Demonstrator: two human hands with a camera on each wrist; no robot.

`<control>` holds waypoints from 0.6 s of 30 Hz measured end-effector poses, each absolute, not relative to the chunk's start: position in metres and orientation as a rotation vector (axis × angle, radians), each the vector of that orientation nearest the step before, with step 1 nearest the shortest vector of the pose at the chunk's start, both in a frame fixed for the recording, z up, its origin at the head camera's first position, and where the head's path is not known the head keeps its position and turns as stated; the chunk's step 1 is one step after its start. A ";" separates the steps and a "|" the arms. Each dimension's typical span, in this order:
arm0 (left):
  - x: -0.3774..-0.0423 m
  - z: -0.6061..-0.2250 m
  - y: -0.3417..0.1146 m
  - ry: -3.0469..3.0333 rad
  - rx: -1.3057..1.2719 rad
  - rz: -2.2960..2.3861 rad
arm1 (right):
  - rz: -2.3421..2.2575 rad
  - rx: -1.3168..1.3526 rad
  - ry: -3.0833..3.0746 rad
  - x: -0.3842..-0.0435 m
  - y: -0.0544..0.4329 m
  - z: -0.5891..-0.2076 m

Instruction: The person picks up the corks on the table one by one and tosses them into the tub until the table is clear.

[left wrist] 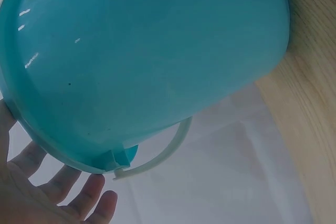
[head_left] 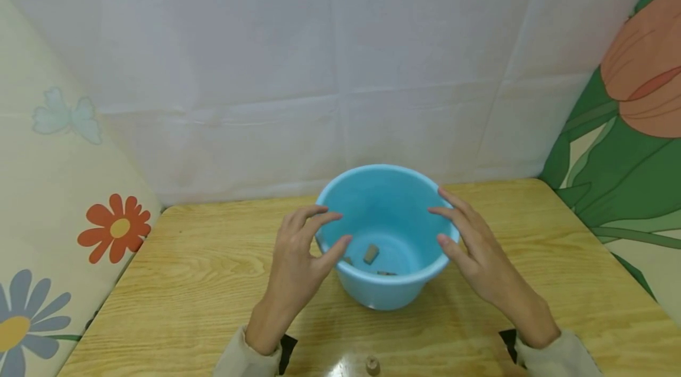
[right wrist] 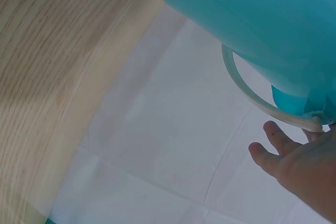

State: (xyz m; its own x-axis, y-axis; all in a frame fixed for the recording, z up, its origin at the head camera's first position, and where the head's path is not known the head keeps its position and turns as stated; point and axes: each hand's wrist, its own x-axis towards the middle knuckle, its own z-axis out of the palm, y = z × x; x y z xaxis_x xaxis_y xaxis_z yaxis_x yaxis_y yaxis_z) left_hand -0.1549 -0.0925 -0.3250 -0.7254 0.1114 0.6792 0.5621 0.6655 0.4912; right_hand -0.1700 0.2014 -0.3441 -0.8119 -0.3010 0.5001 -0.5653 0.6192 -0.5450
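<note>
A light-blue plastic bucket [head_left: 387, 294] stands upright on the wooden table, with a pale curved handle [left wrist: 167, 153] hanging on its far side. Several small brown cork-like pieces [head_left: 371, 254] lie on its bottom. On the left, my left hand [head_left: 300, 256] has its fingers spread and bent loosely over the rim, thumb apart from them. Across from it, my right hand [head_left: 481, 253] hovers at the right rim with parted fingers. In the right wrist view, fingertips [right wrist: 270, 127] are close beside the handle's end.
One small brown cork-like piece [head_left: 372, 365] stands on the table [head_left: 202, 288] near its front edge. A white cloth [head_left: 255, 70] hangs behind the table. Flower-printed panels flank it at left [head_left: 48, 188] and right [head_left: 628, 176].
</note>
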 end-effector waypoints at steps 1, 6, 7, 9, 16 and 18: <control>-0.155 -0.325 -0.093 -2.259 -0.517 -0.946 | 1.017 0.693 -2.484 -0.170 0.201 -0.344; -0.155 -0.325 -0.092 -2.257 -0.514 -0.942 | 1.019 0.690 -2.484 -0.170 0.201 -0.344; -0.155 -0.325 -0.092 -2.257 -0.513 -0.940 | 1.019 0.690 -2.483 -0.170 0.201 -0.344; -0.155 -0.325 -0.092 -2.254 -0.516 -0.935 | 1.019 0.691 -2.482 -0.170 0.201 -0.344; -0.155 -0.326 -0.092 -2.247 -0.520 -0.911 | 1.017 0.694 -2.480 -0.171 0.202 -0.345; -0.155 -0.326 -0.092 -2.245 -0.521 -0.904 | 1.018 0.693 -2.480 -0.170 0.202 -0.345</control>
